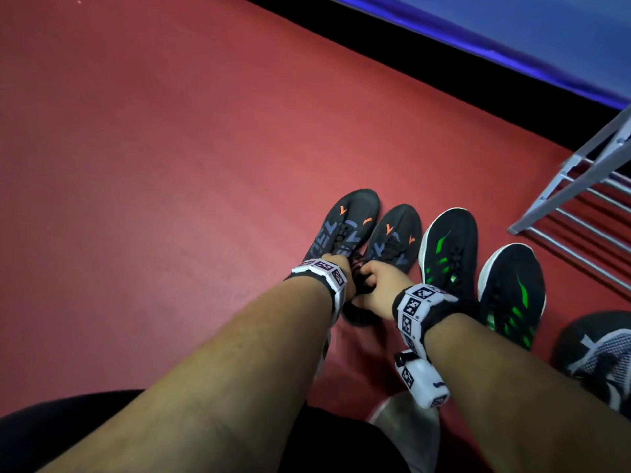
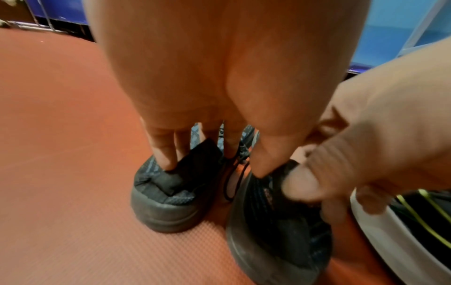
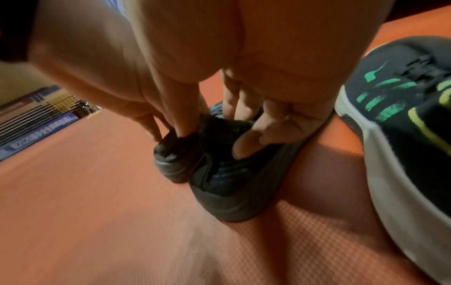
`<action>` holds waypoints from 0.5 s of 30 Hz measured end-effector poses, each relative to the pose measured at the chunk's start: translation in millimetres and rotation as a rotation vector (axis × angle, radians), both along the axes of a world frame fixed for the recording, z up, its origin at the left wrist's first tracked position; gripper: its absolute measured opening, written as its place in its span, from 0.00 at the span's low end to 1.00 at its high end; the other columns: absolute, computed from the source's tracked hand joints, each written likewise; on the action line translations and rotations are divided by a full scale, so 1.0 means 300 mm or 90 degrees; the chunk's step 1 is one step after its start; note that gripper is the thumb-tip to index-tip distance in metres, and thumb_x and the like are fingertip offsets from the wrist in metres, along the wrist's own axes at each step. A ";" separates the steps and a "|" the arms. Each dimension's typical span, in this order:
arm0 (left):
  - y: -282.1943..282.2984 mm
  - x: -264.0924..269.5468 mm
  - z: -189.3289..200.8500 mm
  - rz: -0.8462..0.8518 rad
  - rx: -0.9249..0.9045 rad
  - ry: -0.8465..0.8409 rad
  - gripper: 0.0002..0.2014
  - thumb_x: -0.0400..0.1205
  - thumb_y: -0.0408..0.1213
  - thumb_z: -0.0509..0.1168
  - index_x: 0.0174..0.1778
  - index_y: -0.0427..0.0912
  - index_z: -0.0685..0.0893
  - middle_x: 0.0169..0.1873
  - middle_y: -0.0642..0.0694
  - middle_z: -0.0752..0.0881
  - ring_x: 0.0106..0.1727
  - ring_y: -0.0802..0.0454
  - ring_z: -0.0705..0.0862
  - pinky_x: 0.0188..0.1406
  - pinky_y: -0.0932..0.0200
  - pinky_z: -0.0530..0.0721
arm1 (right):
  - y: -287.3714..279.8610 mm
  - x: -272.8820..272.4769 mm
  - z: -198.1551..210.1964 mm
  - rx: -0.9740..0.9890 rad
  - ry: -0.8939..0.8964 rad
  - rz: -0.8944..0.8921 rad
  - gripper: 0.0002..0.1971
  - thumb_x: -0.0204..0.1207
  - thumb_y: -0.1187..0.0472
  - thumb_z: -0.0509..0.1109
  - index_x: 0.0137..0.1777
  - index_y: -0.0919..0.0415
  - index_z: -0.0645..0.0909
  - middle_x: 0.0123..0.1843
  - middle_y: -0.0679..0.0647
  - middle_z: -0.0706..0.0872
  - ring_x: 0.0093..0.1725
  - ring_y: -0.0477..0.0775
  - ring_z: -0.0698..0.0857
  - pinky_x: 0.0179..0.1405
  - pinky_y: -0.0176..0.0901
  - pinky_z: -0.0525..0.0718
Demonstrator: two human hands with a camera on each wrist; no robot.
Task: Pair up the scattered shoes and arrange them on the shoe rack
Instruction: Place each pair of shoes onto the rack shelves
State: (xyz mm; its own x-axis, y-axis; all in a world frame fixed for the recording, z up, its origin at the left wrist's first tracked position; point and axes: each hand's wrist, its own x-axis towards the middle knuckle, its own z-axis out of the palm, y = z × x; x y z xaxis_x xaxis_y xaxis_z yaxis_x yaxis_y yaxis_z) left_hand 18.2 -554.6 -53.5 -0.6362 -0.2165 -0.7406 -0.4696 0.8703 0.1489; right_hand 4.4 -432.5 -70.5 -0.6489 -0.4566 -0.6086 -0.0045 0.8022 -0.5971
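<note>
Two black shoes with orange marks stand side by side on the red floor, toes pointing away: the left one and the right one. My left hand has its fingers hooked inside the left shoe's heel collar. My right hand grips the right shoe's collar, its fingers curled inside the opening. Both shoes' soles rest on the floor. The grey metal shoe rack stands at the right edge of the head view.
Two black shoes with green marks lie right of the held pair, the nearer one close to my right wrist. A grey knit shoe lies at lower right. A blue board runs along the far side.
</note>
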 end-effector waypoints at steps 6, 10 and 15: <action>-0.005 0.017 0.030 -0.020 -0.022 0.009 0.12 0.74 0.46 0.72 0.48 0.45 0.84 0.45 0.42 0.88 0.44 0.40 0.88 0.47 0.47 0.87 | -0.017 0.039 -0.004 0.138 0.067 0.059 0.13 0.63 0.54 0.78 0.38 0.49 0.74 0.33 0.44 0.79 0.38 0.54 0.82 0.40 0.38 0.75; -0.017 0.034 0.077 -0.007 -0.008 0.006 0.09 0.73 0.30 0.71 0.38 0.36 0.75 0.33 0.39 0.77 0.50 0.36 0.87 0.42 0.50 0.82 | -0.020 0.043 0.010 0.207 0.091 0.074 0.04 0.67 0.62 0.71 0.35 0.55 0.78 0.39 0.52 0.84 0.35 0.55 0.81 0.36 0.39 0.76; -0.012 0.020 0.104 0.031 -0.018 0.092 0.02 0.77 0.26 0.65 0.43 0.35 0.79 0.48 0.34 0.85 0.45 0.35 0.85 0.41 0.50 0.82 | 0.004 0.002 0.077 0.148 0.054 0.020 0.11 0.71 0.68 0.69 0.48 0.53 0.86 0.54 0.52 0.86 0.46 0.57 0.84 0.44 0.35 0.76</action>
State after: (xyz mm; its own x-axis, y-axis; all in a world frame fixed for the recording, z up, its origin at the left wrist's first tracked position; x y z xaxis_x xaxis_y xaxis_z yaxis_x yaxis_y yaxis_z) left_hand 24.2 -558.1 -22.1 -0.7237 -0.2691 -0.6355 -0.4863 0.8523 0.1929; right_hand 5.1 -431.3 -47.4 -0.6892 -0.3318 -0.6442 -0.0740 0.9166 -0.3929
